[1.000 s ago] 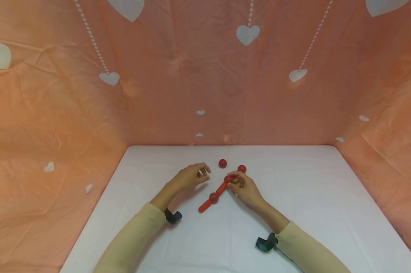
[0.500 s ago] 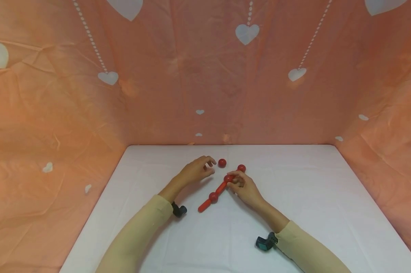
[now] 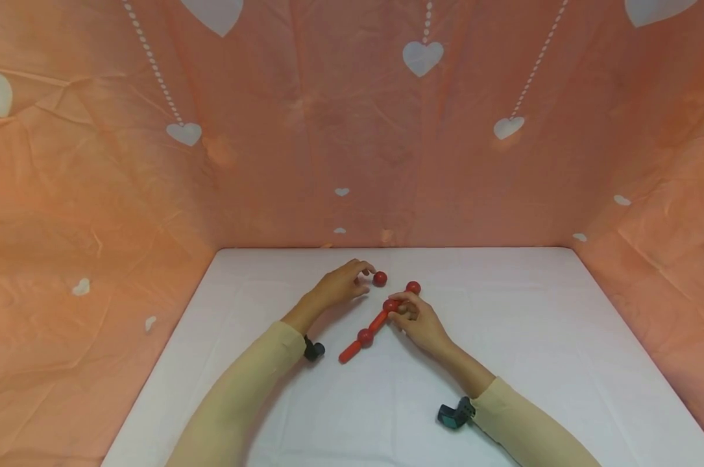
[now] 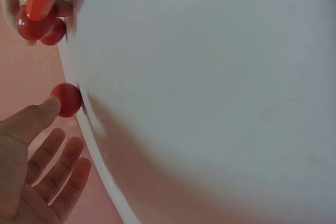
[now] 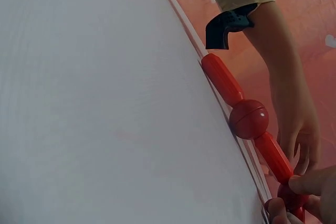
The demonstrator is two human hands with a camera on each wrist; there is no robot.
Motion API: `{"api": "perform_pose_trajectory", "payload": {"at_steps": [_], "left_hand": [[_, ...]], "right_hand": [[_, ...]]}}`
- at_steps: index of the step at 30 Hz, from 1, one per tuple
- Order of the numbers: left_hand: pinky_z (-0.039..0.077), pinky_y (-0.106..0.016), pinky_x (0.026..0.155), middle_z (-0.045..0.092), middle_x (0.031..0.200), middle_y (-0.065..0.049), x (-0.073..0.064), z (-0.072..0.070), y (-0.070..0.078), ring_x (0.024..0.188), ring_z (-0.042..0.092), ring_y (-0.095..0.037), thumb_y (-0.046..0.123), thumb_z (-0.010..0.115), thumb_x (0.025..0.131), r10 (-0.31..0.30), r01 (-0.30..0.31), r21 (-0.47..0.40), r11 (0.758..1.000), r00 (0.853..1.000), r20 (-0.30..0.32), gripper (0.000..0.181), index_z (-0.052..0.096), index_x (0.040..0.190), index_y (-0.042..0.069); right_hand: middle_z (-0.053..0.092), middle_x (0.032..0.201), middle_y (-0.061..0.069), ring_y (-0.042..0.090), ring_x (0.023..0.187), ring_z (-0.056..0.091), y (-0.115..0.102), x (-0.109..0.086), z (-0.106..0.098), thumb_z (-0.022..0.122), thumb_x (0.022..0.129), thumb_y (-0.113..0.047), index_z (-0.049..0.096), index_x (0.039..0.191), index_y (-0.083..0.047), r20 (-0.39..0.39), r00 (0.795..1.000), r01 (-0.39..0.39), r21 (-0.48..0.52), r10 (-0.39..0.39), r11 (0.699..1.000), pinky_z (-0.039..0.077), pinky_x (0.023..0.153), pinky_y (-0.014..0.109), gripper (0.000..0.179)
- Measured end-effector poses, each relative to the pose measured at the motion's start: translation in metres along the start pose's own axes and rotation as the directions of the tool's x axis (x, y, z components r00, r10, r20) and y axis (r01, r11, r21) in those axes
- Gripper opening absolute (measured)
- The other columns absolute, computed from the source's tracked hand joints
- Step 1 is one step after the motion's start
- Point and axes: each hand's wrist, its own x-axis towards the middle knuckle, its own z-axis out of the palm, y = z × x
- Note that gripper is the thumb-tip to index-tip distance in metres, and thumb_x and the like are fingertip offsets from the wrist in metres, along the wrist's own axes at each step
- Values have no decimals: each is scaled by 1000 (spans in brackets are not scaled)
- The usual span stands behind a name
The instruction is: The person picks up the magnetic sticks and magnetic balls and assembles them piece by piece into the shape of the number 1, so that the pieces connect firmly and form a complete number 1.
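Note:
A red stick of rods and balls (image 3: 365, 337) lies slantwise in the head view, with a ball at its far end. My right hand (image 3: 423, 325) pinches it at its middle ball (image 3: 390, 305), thumb and fingertips on either side. A loose red ball (image 3: 379, 279) sits beyond it. My left hand (image 3: 341, 285) is just left of that ball, fingers loosely bent and apart. In the left wrist view, the thumb overlaps the edge of the loose ball (image 4: 68, 99); whether it touches, I cannot tell. The right wrist view shows the stick's near rod (image 5: 223, 78) and ball (image 5: 249, 119).
Everything lies on a white-covered table (image 3: 503, 337). Orange cloth (image 3: 316, 143) printed with pale hearts stands behind it and at both sides. A dark wrist camera is worn on the left wrist (image 3: 313, 350) and another camera (image 3: 455, 414) on the right.
My left hand has moved away from me and to the right, up to the loose ball. The right hand keeps its pinch, and the stick has stayed in place.

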Motion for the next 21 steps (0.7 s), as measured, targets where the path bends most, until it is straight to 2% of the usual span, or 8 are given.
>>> {"api": "perform_pose_trajectory", "payload": {"at_steps": [7,16,21], "left_hand": [[57,-47,103,64,139,-7,9,7,0,120,66,-26,21,77,101,-23,24,-11,1000,1000,20,49,61,147,21],[54,-46,108,62,140,-8,17,12,1,128,64,-26,19,76,103,32,-33,53,998,999,34,48,61,148,19],[54,-45,108,62,140,-7,20,13,3,128,64,-26,20,74,104,7,-8,50,999,999,35,45,61,147,19]], "right_hand": [[73,108,10,20,85,64,3,0,0,79,98,-11,69,134,-11,-5,1000,14,7,-14,1000,55,68,24,37],[72,105,7,19,87,64,3,1,0,79,99,-12,70,133,-12,-17,1000,19,-31,-19,999,55,73,24,36],[71,103,7,19,85,63,4,2,-1,79,99,-14,70,134,-13,-24,1000,19,-38,-20,999,55,71,24,36]]}}
